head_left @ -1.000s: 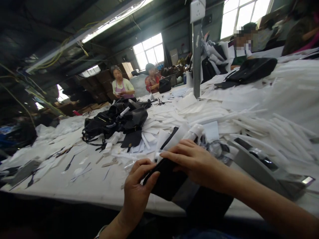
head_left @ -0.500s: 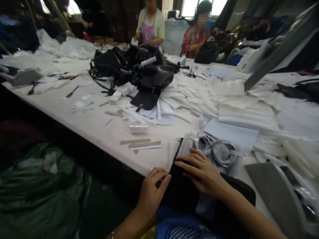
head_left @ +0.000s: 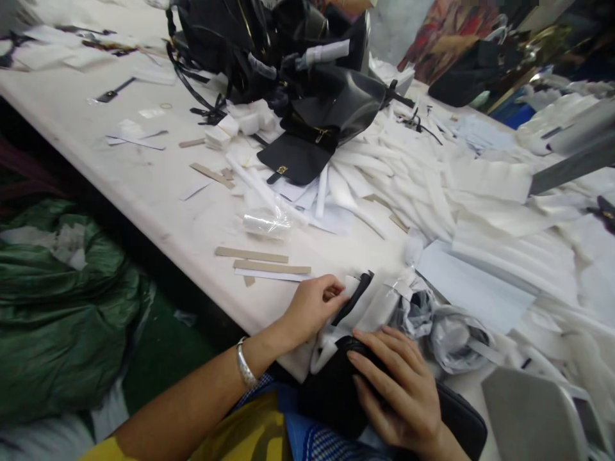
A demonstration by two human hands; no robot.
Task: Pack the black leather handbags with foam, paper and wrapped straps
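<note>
Left hand (head_left: 312, 307) has come off the black bag (head_left: 331, 397), now beside a black strip (head_left: 354, 299); thumb and forefinger near together, can't tell if pinching anything. Bag, at near edge of tabletop (head_left: 187, 221), left under right hand (head_left: 403, 390) alone, fingers spread.

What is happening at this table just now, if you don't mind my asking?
A person's right hand lies spread over a black bag near the edge of the table. The left hand, its thumb and fingers pinched together, is beside a black strip; whether it holds anything is unclear. A heap of black bags lies farther across the table.
</note>
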